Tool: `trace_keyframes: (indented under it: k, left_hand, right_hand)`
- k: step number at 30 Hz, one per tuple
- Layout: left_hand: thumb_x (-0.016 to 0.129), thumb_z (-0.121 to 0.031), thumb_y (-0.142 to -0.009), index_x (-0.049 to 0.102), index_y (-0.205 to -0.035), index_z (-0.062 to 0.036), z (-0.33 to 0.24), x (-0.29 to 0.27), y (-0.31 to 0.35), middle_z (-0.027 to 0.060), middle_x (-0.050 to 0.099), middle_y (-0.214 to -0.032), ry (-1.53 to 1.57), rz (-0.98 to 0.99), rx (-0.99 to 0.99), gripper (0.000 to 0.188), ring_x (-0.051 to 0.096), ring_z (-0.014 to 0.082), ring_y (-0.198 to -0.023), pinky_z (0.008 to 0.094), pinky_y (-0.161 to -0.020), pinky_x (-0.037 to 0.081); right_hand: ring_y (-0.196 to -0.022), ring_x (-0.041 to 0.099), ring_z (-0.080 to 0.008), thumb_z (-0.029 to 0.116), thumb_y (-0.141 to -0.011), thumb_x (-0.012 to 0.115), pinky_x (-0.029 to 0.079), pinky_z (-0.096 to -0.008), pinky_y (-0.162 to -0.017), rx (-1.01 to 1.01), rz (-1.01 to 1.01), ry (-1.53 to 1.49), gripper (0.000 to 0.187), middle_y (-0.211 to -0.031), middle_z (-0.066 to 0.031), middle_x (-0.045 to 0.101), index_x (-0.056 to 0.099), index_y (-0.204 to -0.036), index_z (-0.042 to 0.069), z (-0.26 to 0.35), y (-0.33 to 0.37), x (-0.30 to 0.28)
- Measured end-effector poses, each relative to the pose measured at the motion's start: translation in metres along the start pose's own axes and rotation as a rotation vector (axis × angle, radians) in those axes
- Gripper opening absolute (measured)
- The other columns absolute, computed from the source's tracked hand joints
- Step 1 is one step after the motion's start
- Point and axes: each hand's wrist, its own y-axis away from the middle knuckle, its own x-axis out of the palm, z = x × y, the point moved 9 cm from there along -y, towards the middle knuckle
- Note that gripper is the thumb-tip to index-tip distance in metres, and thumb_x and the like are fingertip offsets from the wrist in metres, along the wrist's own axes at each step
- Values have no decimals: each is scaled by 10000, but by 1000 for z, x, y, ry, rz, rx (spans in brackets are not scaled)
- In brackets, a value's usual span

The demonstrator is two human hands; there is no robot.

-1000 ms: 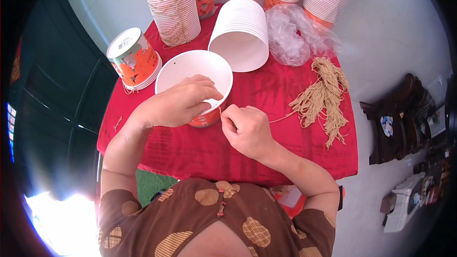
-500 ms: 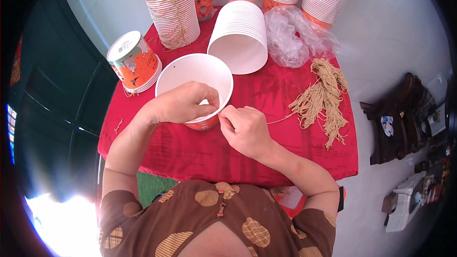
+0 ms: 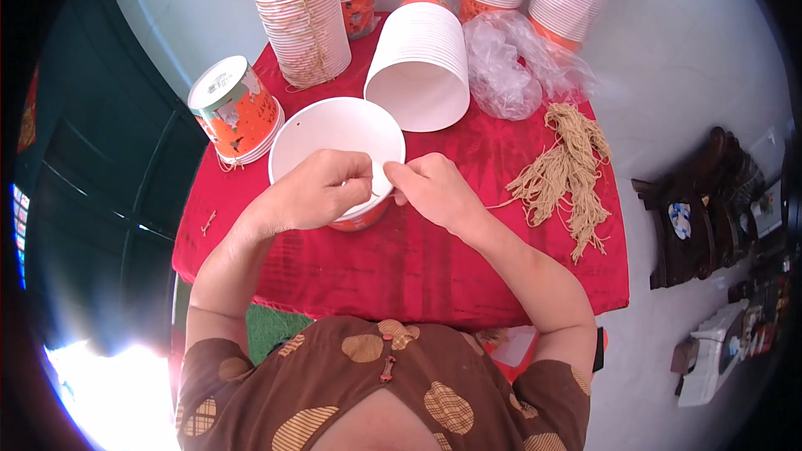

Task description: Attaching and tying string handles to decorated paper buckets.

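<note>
Bucket (image 3: 334,127): white inside, orange outside, mouth up on red cloth (image 3: 434,284), dark spot (image 3: 298,124) at 10 o'clock. Left hand (image 3: 320,190) curled over 6 o'clock edge, right hand (image 3: 436,192) at 4; can't tell either's grip.

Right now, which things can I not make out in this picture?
In the head view:
Left hand: most fingertips hidden by its knuckles.
Right hand: its fingers hide whether its grip holds the tan string.
Open bucket: inside partly covered by the left hand.
Tall bucket stack: top cut by upper edge.
Upturned bucket: marks on its base too small to read.
</note>
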Motion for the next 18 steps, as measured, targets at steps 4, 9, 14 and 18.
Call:
trace_keyframes:
  k: [4, 9, 14, 18]
  left_hand:
    - [514, -101, -819, 592, -813, 42, -9, 2, 9, 162, 596, -702, 21, 22, 22, 162, 585, 241, -676, 375, -668, 476]
    - [530, -80, -812, 571, -786, 38, -23, 0, 7, 187, 616, -730, -142, -88, 157, 128, 603, 333, -685, 407, -660, 475]
    - [562, -28, -792, 587, -812, 41, 23, 23, -11, 187, 625, -777, -137, -117, 14, 76, 621, 358, -735, 421, -674, 486]
    - [575, -5, -790, 583, -818, 50, 35, 38, -15, 184, 630, -832, -117, -169, 97, 62, 634, 349, -752, 414, -682, 495]
  right_hand:
    - [-518, 555, -238, 277, -861, 531, 446, -406, -552, 57, 52, -83, 428, -544, -178, 554, 622, -668, -94, -2, -1, 2]
    - [-529, 493, -142, 191, -882, 524, 412, -374, -520, 96, 80, -150, 350, -536, -96, 510, 594, -685, -90, -10, -2, 5]
    - [-577, 435, -71, 134, -935, 503, 347, -308, -500, 123, 65, -434, 273, -624, 22, 496, 602, -765, -56, -60, -14, 25]
    - [-564, 380, -28, 135, -965, 517, 299, -243, -488, 129, 84, -487, 221, -659, 74, 469, 614, -791, 40, -77, -18, 32]
